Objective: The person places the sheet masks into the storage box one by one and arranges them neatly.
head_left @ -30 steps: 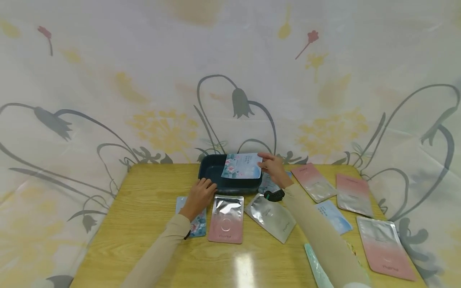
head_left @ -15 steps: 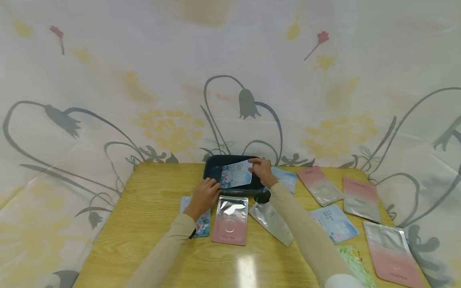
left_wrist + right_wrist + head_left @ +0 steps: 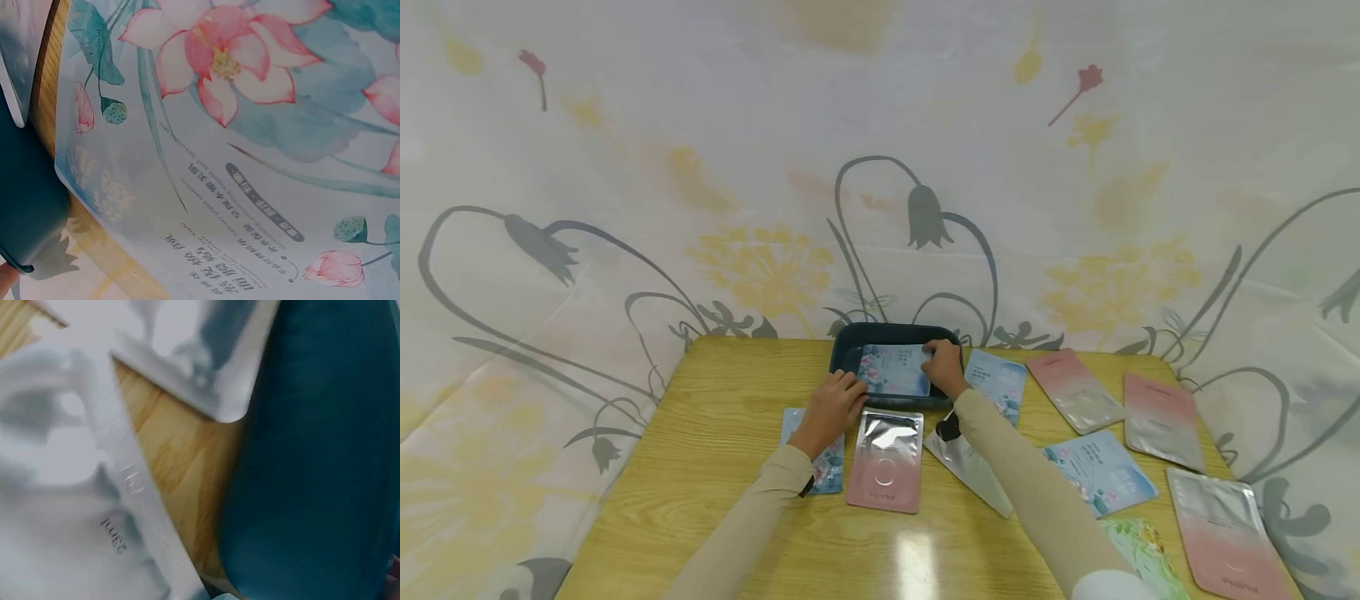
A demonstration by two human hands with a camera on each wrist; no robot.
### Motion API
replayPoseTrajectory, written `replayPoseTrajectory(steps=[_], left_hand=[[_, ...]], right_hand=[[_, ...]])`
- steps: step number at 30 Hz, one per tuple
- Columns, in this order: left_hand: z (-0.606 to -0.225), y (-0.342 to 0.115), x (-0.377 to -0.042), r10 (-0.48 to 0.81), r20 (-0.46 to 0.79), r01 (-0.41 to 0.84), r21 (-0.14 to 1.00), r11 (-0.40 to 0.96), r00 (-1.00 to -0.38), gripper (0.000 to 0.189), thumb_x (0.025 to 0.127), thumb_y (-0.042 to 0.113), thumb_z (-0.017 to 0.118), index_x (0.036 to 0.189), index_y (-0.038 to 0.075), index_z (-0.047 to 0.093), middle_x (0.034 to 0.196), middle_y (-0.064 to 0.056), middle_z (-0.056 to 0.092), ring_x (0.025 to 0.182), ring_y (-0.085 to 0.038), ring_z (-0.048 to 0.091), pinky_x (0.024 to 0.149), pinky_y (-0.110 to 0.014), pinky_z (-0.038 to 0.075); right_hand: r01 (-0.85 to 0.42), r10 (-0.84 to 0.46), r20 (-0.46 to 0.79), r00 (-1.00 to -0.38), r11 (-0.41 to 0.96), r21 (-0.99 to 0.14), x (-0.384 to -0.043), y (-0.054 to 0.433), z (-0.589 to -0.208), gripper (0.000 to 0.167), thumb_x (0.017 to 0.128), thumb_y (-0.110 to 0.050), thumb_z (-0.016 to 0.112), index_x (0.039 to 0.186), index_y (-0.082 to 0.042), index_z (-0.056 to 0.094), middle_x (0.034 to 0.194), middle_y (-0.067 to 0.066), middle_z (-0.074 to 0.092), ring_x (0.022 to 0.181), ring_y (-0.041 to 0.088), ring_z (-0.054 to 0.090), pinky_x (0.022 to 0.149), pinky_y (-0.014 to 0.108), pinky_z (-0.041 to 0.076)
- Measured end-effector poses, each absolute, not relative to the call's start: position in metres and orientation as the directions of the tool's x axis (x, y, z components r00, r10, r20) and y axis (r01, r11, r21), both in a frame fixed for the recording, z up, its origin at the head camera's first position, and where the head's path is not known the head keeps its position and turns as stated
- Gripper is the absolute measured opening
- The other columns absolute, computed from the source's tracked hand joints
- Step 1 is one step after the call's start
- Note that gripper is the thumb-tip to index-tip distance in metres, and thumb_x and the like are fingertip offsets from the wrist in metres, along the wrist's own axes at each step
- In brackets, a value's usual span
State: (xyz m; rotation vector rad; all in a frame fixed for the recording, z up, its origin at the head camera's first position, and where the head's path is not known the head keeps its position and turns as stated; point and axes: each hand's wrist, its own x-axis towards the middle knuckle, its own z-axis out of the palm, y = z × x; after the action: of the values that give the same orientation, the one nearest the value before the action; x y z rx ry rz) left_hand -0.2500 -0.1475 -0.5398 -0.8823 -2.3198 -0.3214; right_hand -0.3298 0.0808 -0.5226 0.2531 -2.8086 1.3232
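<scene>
In the head view, a dark blue plastic bin (image 3: 848, 354) stands at the table's back edge. A light-blue floral face mask packet (image 3: 895, 371) lies in it, nearly level. My right hand (image 3: 946, 369) reaches over the bin's right side and holds the packet's right end. My left hand (image 3: 831, 412) grips the bin's front left rim. Under my left wrist lies another floral packet (image 3: 237, 125), large in the left wrist view. A pink-and-silver packet (image 3: 885, 462) lies in front of the bin. A silver packet (image 3: 56, 487) lies partly under my right forearm.
To the right lie two blue floral packets (image 3: 1101, 471), several pink-and-silver packets (image 3: 1163, 421) and a green patterned packet (image 3: 1142, 554). A flower-printed cloth (image 3: 880, 167) rises behind the wooden table (image 3: 700, 450).
My right hand has lowered the floral packet into the bin, from above its rim to lying inside it. My left hand stays at the rim. The head view has shifted slightly.
</scene>
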Motion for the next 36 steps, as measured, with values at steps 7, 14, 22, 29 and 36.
replayPoseTrajectory(steps=[7,14,22,29,36], left_hand=[[-0.537,-0.147,-0.249,0.519,0.608,0.658,0.007,0.753,-0.601,0.014,0.081,0.011,0.076,0.087,0.010,0.064,0.079,-0.003,0.049,0.068,-0.018,0.038,0.060,-0.028,0.039],[-0.536,-0.147,-0.248,0.514,0.608,0.659,0.019,0.752,-0.605,0.014,0.080,0.012,0.076,0.085,0.011,0.064,0.078,-0.003,0.049,0.068,-0.018,0.039,0.061,-0.029,0.040],[-0.538,-0.148,-0.249,0.521,0.609,0.664,0.013,0.748,-0.599,0.013,0.081,0.011,0.076,0.086,0.010,0.064,0.079,-0.003,0.050,0.068,-0.018,0.040,0.061,-0.029,0.041],[-0.535,-0.147,-0.249,0.520,0.602,0.666,0.027,0.746,-0.607,0.011,0.082,0.011,0.074,0.085,0.010,0.064,0.077,-0.003,0.049,0.067,-0.018,0.038,0.060,-0.028,0.039],[-0.533,-0.145,-0.248,0.516,0.627,0.685,0.039,0.728,-0.584,0.013,0.079,0.007,0.076,0.084,0.008,0.064,0.077,-0.005,0.049,0.067,-0.020,0.038,0.059,-0.030,0.040]], right_hand=[[-0.224,-0.201,0.113,-0.973,0.711,-0.666,-0.331,0.078,-0.526,0.038,0.078,0.019,0.047,0.113,0.014,0.061,0.115,0.031,0.054,0.110,0.042,0.048,0.077,0.042,0.045],[-0.329,-0.267,0.195,-0.944,0.704,-0.629,-0.324,0.086,-0.512,0.038,0.072,0.018,0.049,0.106,0.011,0.066,0.069,0.017,0.052,0.063,0.029,0.047,0.055,0.034,0.033],[-0.390,-0.353,0.207,-0.912,0.595,-0.703,-0.318,0.101,-0.492,0.030,0.075,0.011,0.055,0.102,0.007,0.068,0.090,0.018,0.064,0.069,0.022,0.050,0.066,0.037,0.041],[-0.368,-0.400,0.151,-0.904,0.550,-0.749,-0.305,0.115,-0.472,0.025,0.083,0.002,0.065,0.108,0.004,0.067,0.100,0.017,0.064,0.088,0.030,0.060,0.085,0.047,0.047],[-0.313,-0.411,0.112,-0.905,0.462,-0.830,-0.291,0.134,-0.458,0.028,0.084,0.000,0.067,0.111,0.006,0.064,0.105,0.021,0.062,0.092,0.032,0.060,0.078,0.040,0.052]])
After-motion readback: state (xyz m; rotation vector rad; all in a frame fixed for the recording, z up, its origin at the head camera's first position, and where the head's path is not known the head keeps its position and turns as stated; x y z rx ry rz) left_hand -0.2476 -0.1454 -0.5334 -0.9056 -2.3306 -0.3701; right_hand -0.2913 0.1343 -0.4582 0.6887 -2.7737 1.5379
